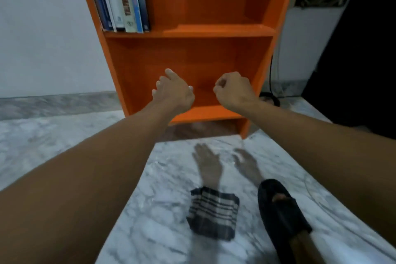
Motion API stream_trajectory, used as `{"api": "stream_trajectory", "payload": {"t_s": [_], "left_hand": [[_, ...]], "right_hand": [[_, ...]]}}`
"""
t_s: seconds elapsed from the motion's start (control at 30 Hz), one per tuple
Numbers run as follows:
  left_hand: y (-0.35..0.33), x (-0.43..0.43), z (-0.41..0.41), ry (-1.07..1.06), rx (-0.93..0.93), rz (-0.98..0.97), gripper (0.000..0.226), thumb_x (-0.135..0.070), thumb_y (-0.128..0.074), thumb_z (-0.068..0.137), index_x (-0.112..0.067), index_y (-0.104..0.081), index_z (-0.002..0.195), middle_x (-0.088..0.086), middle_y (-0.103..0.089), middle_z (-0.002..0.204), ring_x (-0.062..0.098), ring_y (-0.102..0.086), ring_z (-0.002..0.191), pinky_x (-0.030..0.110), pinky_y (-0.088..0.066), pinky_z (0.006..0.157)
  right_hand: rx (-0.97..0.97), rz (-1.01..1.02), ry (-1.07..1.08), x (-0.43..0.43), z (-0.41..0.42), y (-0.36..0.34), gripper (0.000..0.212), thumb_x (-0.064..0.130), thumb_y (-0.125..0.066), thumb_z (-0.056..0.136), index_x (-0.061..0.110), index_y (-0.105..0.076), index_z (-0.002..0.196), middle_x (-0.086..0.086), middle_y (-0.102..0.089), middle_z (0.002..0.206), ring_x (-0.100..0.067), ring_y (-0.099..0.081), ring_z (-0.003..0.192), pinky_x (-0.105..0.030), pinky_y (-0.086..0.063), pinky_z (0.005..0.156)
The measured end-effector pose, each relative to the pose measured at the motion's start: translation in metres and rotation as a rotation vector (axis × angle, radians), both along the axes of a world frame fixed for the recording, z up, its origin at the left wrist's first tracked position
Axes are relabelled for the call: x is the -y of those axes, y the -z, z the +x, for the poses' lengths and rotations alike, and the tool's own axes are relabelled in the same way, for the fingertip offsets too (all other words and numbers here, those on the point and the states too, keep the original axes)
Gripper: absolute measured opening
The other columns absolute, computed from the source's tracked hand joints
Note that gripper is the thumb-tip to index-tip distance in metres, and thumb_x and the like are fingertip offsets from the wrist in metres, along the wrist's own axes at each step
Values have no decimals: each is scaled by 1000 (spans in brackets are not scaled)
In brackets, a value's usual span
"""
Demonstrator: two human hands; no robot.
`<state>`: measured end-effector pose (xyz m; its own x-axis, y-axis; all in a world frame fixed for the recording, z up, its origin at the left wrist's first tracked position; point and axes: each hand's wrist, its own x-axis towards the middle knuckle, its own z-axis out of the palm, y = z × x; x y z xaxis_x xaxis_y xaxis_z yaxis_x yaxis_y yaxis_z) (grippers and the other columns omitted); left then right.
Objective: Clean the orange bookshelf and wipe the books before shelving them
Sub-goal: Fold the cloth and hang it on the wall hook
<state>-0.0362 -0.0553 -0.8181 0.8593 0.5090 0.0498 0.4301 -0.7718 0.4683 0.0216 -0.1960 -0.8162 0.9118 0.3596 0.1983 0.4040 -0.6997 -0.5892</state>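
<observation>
The orange bookshelf (214,32) stands on the marble floor straight ahead. Several books (122,0) stand upright at the left of its upper shelf. The lower compartment holds nothing. My left hand (173,90) hovers in front of that compartment with fingers loosely extended and holds nothing. My right hand (234,89) hangs beside it with fingers curled into a fist, nothing visible inside. A folded checked cloth (213,212) lies on the floor below both hands, apart from them.
My foot in a black slipper (282,216) rests on the marble floor (64,139) right of the cloth. Black cables (271,83) trail down the wall right of the shelf. A dark object (353,60) stands at far right.
</observation>
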Motion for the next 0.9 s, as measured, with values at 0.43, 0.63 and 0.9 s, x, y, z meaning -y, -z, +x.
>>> {"api": "stream_trajectory", "payload": {"t_s": [0.43, 0.63, 0.9], "left_hand": [[88, 33, -39, 185, -398, 49, 21, -20, -45, 102, -11, -50, 85, 2, -43, 76, 17, -46, 68, 34, -37, 77], [181, 61, -65, 135, -561, -73, 32, -18, -53, 97, 3, -53, 121, 22, -58, 123, 36, -60, 108, 34, -49, 75], [266, 80, -80, 76, -663, -172, 51, -39, -71, 82, -9, -60, 121, 11, -64, 118, 29, -63, 107, 36, -54, 87]], "right_hand": [[-152, -457, -182, 51, -32, 84, 33, 3, -51, 89, 13, -38, 60, -6, -33, 56, -22, -27, 50, -33, -26, 52], [-297, -598, -208, 77, -41, 179, 32, 8, -56, 84, 7, -58, 116, -14, -60, 115, -32, -60, 100, -40, -54, 87], [-491, -619, -274, 93, -48, 261, 34, 32, -61, 93, 4, -53, 110, -10, -55, 100, -24, -54, 87, -30, -41, 69]]}}
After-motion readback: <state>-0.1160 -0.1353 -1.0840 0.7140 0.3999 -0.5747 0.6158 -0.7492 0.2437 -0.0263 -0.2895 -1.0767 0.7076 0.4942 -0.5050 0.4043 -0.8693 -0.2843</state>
